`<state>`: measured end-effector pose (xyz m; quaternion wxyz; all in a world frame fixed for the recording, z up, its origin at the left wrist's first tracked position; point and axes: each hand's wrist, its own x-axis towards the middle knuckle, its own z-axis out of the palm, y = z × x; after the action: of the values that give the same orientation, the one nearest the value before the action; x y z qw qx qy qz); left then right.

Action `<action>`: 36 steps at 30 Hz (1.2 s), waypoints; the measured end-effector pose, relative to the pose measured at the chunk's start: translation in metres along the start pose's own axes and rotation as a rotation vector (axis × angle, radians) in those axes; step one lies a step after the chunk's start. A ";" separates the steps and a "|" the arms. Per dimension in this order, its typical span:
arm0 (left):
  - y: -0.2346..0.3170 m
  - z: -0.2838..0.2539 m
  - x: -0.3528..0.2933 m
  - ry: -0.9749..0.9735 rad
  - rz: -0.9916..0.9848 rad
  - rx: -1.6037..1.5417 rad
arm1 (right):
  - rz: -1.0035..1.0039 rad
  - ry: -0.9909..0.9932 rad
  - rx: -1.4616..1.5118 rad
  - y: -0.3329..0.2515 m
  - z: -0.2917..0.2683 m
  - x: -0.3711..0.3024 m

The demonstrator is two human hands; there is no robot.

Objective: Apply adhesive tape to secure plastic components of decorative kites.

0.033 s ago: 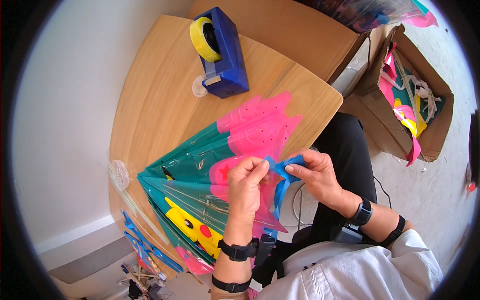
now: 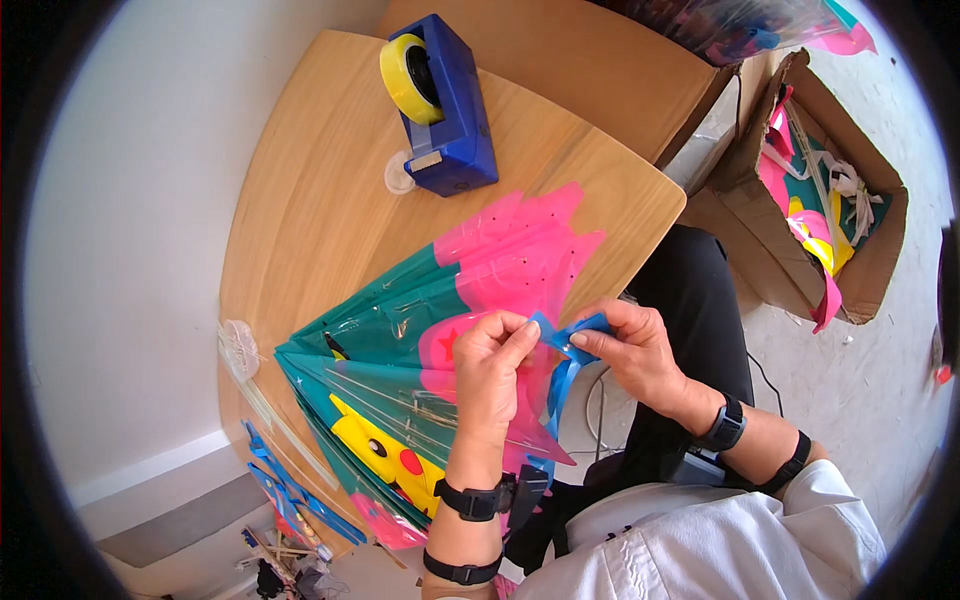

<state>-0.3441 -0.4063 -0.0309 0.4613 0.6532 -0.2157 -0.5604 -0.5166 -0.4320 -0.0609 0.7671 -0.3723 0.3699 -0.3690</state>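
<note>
Presently in hand: one blue ribbon, pinched at two places

Item one, blue ribbon [image 2: 561,388]: flat, bright, lightly glossy; bent over itself between my hands, a length hanging below. Location: in front of me, just beside the pink edge of item two.

My left hand [image 2: 487,368]: thumb and forefinger pinched together on the ribbon, no gap showing. My right hand [image 2: 642,352]: thumb pressed down on the ribbon over curled fingers.

Item two, folded sheet [image 2: 400,315]: thin shiny film, teal towards the narrow tip at left, pink with small dark dots along the jagged edge; a red star and a yellow printed figure; gathered in long pleats on the wooden table [image 2: 310,180].

Obscured: part of the sheet, behind my left hand and forearm; the fingertips under my right thumb; any join between ribbon and sheet. A blue piece shows lower down, near my left wrist; whether it is the same strip, I cannot tell. Cut off by the top edge: a clear-wrapped bundle [image 2: 740,30], contents hard to make out.
</note>
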 end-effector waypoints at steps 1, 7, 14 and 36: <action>0.001 -0.001 0.003 -0.001 0.041 0.128 | -0.030 -0.012 -0.071 -0.001 -0.002 0.001; 0.006 0.001 0.026 0.049 0.363 0.578 | -0.459 -0.131 -0.796 -0.016 -0.006 0.024; 0.007 -0.004 0.035 0.090 0.160 0.311 | -0.301 -0.073 -0.609 -0.016 -0.008 0.035; -0.010 0.018 0.047 0.314 0.366 0.882 | -0.648 -0.101 -1.456 -0.004 -0.002 0.039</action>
<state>-0.3504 -0.4454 -0.0631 0.2589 0.8139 -0.4710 -0.2206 -0.5017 -0.4675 -0.0703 0.2014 -0.8850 0.3561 -0.2221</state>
